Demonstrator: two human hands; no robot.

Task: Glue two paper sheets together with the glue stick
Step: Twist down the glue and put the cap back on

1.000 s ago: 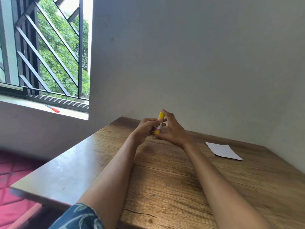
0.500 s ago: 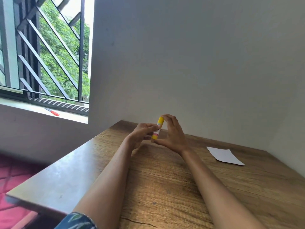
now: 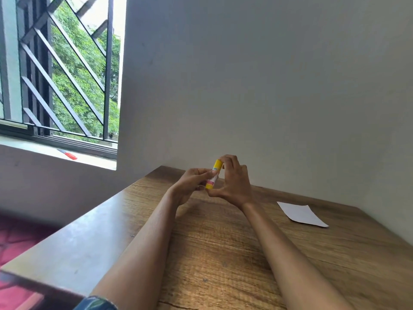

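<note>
Two hands, left hand (image 3: 192, 182) and right hand (image 3: 232, 184), pinched one glue stick (image 3: 213, 177) above surface's far edge; paper (image 3: 300, 213) lay well apart, rightward. Risk: cap slipping, stick dropping.

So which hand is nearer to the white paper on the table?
The right hand. It holds the glue stick just left of the paper; the left hand grips the stick from the far side, farther away.
</note>
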